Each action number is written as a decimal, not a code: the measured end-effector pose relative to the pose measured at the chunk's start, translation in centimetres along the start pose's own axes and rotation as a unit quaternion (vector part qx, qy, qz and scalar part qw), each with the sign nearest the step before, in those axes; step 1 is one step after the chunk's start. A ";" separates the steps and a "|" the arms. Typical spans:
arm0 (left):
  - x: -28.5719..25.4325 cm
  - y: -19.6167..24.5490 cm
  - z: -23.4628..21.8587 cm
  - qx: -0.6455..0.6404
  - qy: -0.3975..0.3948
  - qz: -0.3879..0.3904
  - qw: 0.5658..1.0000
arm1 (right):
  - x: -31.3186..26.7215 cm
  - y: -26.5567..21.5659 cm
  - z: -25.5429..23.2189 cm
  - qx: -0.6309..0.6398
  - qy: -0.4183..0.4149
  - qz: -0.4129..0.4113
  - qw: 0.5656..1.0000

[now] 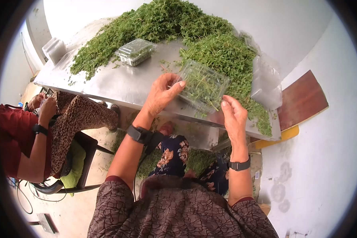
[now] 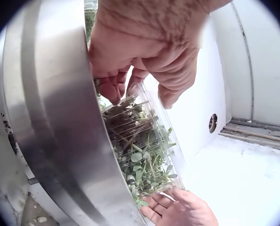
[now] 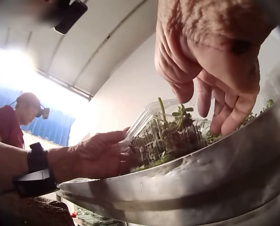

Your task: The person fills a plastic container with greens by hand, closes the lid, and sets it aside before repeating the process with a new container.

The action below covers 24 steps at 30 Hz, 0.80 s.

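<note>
A clear plastic clamshell box [image 1: 204, 85] holding green leafy sprigs is tilted at the table's front edge, in front of the herb pile. My left hand [image 1: 164, 93] grips its left end, thumb over the top edge. At the opposite end is my right hand [image 1: 235, 117], its thumb and fingers around the box's corner. In the left wrist view, stems and leaves [image 2: 140, 165] show through the ribbed side. Some sprigs [image 3: 180, 115] stick up at the rim beneath my right hand in the right wrist view.
A big heap of green herbs [image 1: 146, 23] covers the back of the metal table [image 1: 162, 55]. A filled, lidded box [image 1: 135, 51] stands left of me. Stacked clear containers [image 1: 265, 81] are at the right, another stack [image 1: 54, 50] far left. A seated person [image 1: 23, 139] is at my left.
</note>
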<state>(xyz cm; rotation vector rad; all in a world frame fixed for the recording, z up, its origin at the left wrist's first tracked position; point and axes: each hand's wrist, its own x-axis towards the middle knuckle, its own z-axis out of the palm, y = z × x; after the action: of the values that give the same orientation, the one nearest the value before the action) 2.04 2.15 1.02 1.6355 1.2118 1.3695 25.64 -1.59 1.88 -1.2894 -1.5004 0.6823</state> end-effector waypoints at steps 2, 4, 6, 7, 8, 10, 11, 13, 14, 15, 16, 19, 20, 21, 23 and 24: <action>-0.4 0.0 0.3 -0.026 0.011 -0.014 0.999 | -0.7 0.1 0.2 0.061 -0.013 -0.025 0.998; -0.6 -0.1 0.5 -0.053 0.019 -0.028 0.998 | -1.2 0.2 0.5 0.066 -0.010 -0.032 0.997; -0.4 -0.3 0.5 -0.029 0.026 -0.009 0.999 | -1.5 0.1 0.6 0.070 -0.007 -0.044 0.997; -0.4 -0.3 0.5 -0.029 0.027 -0.009 0.999 | -1.5 0.1 0.5 0.075 -0.009 -0.065 0.995; -0.4 -0.2 0.5 -0.037 0.026 -0.011 0.999 | -1.5 0.0 0.5 0.081 -0.011 -0.086 0.993; -0.5 -0.3 0.5 -0.046 0.025 -0.015 0.998 | -1.6 0.2 0.4 0.060 -0.022 -0.108 0.992; -0.5 -0.3 0.5 -0.038 0.025 -0.006 0.999 | -1.7 0.3 0.3 0.038 -0.033 -0.133 0.990; -0.4 -0.4 0.5 -0.030 0.028 0.003 0.999 | -1.8 0.7 0.5 0.048 -0.025 -0.135 0.989; -0.4 -0.3 0.6 -0.034 0.023 0.000 0.999 | -1.8 1.0 0.6 0.059 -0.015 -0.137 0.989; -0.5 -0.4 0.5 -0.038 0.018 -0.003 0.999 | -1.7 1.2 0.6 0.059 -0.017 -0.137 0.989; -0.5 -0.5 0.4 -0.038 0.018 -0.004 0.999 | -1.4 1.5 0.6 0.037 -0.007 -0.156 0.987; -0.4 -0.7 0.4 -0.027 -0.001 0.009 1.000 | -1.2 1.6 0.3 0.055 -0.004 -0.133 0.990; -0.4 -0.7 0.4 -0.039 -0.006 0.010 0.999 | -1.1 1.6 0.3 0.096 -0.012 -0.093 0.991; -0.3 -0.8 0.4 -0.051 -0.012 0.011 0.999 | -0.9 1.7 0.4 0.096 -0.013 -0.093 0.991; -0.3 -0.6 0.5 -0.055 0.002 0.012 0.998 | -0.5 2.0 0.5 0.109 -0.004 -0.062 0.992; -0.3 -0.5 0.6 -0.058 0.014 0.013 0.998 | -0.3 2.0 0.5 0.108 -0.004 -0.060 0.992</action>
<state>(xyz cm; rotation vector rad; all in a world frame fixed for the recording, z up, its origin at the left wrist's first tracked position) 2.48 2.04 0.36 1.5608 1.1091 1.4549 25.88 -1.27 -0.16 -1.0249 -1.4534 0.7491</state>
